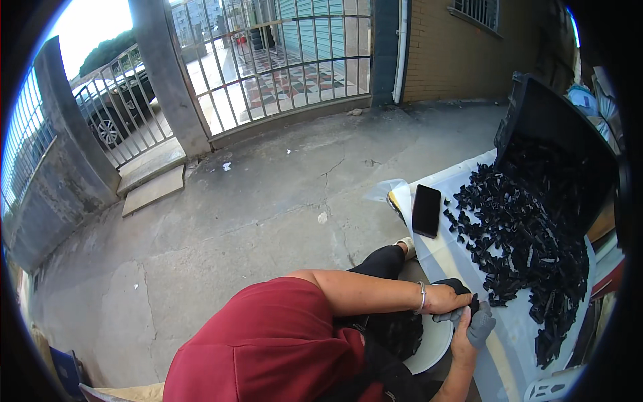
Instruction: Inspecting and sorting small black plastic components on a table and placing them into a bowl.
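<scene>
My left hand (443, 297), with a silver bangle at the wrist and dark covering over its fingers, is closed against my right hand. Grey glove material covers the fingers of my right hand (469, 328), which is also closed. Between them is a small black piece (475, 303), apparently plastic; its exact kind is unclear. Below my hands sits a white basin (439, 347), with black pieces (404, 338) beside my left forearm. To the right, a heap of similar black pieces (512, 234) is spread over a white sheet (462, 181).
A large black bin (559, 147) lies tipped at the heap's far right. A dark phone (426, 211) rests near the sheet's left edge. At the lower right is a white slotted plastic item (554, 386). Barred fencing (281, 63) borders the concrete floor (248, 208).
</scene>
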### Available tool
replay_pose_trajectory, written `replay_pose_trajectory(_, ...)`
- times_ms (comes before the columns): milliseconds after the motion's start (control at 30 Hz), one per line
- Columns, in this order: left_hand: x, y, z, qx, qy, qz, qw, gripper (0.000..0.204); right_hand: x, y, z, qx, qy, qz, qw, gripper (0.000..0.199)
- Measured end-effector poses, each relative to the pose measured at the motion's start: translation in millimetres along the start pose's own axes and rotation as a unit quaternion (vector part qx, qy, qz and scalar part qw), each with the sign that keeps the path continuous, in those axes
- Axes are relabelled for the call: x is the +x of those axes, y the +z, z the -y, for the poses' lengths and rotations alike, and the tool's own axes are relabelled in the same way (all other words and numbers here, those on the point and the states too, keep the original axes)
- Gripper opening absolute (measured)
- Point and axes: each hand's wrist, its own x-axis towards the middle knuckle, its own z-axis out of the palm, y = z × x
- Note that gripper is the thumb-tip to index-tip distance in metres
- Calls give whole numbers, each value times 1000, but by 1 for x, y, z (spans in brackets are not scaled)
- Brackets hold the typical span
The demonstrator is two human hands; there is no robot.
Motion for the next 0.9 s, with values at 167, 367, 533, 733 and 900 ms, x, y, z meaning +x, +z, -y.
replay_pose_trajectory(167,-22,-23,-16,12,-22,-53,998,50,5,-13,3,11,-3,64,998,22)
replay_pose_trajectory(367,-32,-48,-28,-34,-64,-3,997,42,18,-24,20,-81,-79,37,993,13)
replay_pose_trajectory(533,-24,-37,-25,2,13,-16,1000,40,15,-32,19,-122,-75,67,987,14)
replay_pose_trajectory(733,-25,-36,-38,-40,-34,16,998,41,11,-33,14,-83,-93,15,992,19)
replay_pose_trajectory(900,-20,-37,-37,52,33,11,998,43,17,-35,20,-107,-110,4,988,19)
